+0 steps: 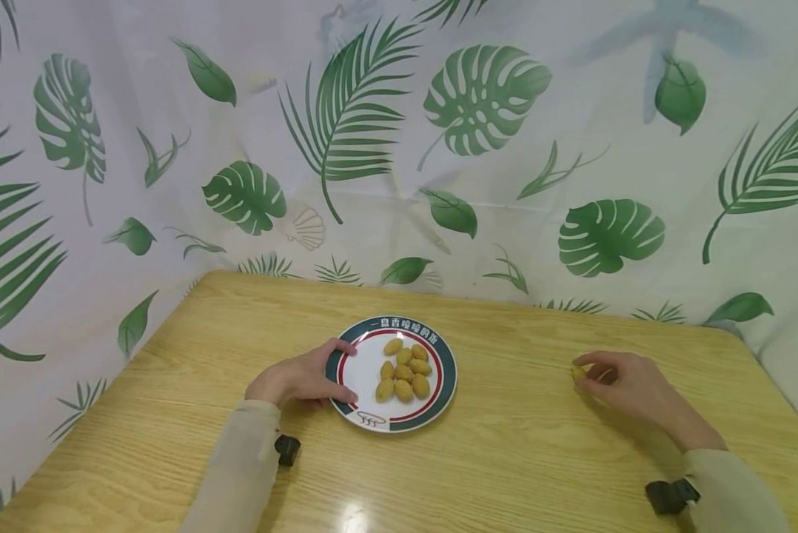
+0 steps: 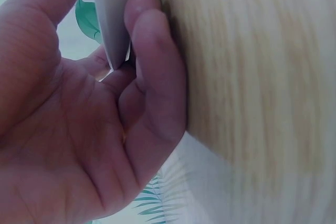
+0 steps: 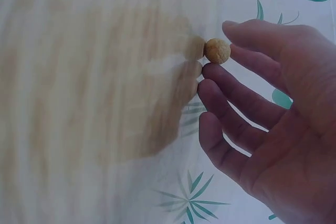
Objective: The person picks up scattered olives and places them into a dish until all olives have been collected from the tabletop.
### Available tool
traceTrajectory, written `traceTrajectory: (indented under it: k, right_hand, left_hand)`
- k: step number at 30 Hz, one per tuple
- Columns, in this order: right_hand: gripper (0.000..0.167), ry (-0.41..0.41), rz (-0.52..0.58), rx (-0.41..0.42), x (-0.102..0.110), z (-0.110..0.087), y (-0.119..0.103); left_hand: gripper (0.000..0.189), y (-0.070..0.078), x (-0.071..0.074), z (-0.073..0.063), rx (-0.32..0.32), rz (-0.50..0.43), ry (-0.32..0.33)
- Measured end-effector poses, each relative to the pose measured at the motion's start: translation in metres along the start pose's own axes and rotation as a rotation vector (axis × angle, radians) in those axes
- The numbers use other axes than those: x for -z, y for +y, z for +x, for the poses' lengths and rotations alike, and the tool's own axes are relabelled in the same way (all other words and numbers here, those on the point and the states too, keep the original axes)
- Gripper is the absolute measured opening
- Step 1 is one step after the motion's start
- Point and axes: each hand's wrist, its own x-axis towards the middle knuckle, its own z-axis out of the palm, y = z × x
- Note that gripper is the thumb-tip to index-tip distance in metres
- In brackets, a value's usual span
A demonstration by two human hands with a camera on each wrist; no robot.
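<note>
Several small yellow oval fruits (image 1: 403, 372) lie in a cluster on a round white plate (image 1: 366, 363) with a dark green rim and a red ring. My left hand (image 1: 308, 372) grips the plate's left edge; in the left wrist view, curled fingers (image 2: 157, 72) reach beneath the plate's edge (image 2: 113, 19). Well to the right of the plate, my right hand (image 1: 628, 381) is low over the table and pinches one more yellow fruit (image 3: 217, 51) between thumb and forefinger. Its other fingers are spread and bent, with their tips close to the tabletop.
The wooden table (image 1: 505, 459) carries the plate left of its middle. A white curtain (image 1: 386, 207) printed with green leaves hangs along the table's back and sides. Small black cameras (image 1: 671, 496) sit at both sleeved wrists.
</note>
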Motion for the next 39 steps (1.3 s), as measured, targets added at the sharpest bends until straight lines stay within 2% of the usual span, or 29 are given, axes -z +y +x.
traceTrajectory:
  k: [9, 20, 30, 39]
  right_hand:
    - [0.023, -0.023, -0.014, -0.012, 0.000, 0.001, 0.001]
    - [0.021, -0.013, 0.022, -0.022, -0.001, 0.001, -0.010]
    - [0.021, 0.058, 0.070, 0.050, 0.000, 0.006, -0.024]
    - [0.021, 0.047, 0.108, 0.089, -0.005, 0.017, -0.042]
  left_hand:
    - [0.077, 0.001, -0.001, 0.001, 0.004, 0.011, -0.003]
    - [0.078, 0.000, 0.000, -0.001, 0.022, 0.013, -0.006]
    - [0.078, 0.002, 0.000, 0.000, 0.006, 0.011, -0.009]
    - [0.077, 0.004, 0.002, -0.001, 0.007, 0.016, -0.014]
